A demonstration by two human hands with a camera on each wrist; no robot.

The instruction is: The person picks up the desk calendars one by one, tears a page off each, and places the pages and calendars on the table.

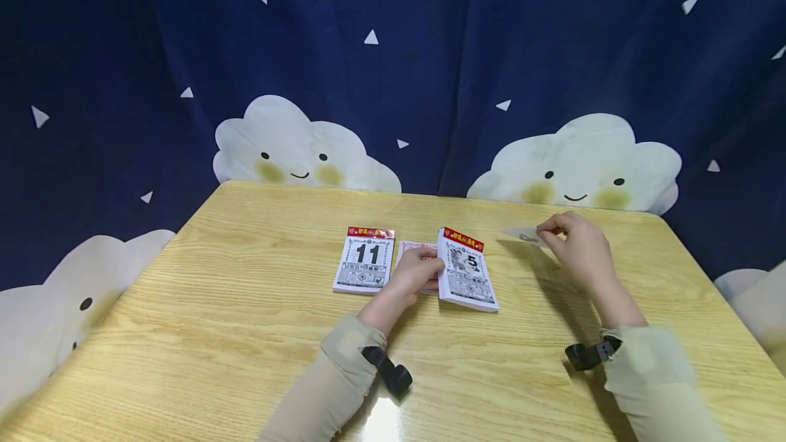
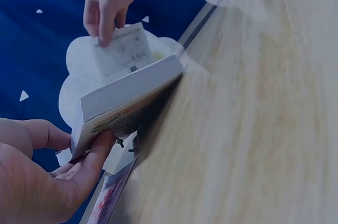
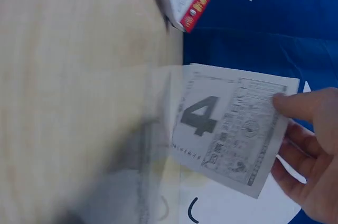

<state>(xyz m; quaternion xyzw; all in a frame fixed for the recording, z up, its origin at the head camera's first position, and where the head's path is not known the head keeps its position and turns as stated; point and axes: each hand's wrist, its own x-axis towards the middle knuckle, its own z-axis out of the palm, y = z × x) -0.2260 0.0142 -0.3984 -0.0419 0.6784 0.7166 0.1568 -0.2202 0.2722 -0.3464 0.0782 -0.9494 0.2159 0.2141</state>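
Calendar pad showing 5 point(image 1: 468, 270) is steadied at its left edge by the left hand point(image 1: 420, 269), a loose page marked 4 point(image 3: 231, 134) is pinched right of it by the right hand point(image 1: 577, 245); thin sheet judged liable to crease if gripped harder

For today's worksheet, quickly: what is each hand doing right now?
Left hand: holds the calendar pad showing 5 by its edge.
Right hand: pinches a loose page printed 4.
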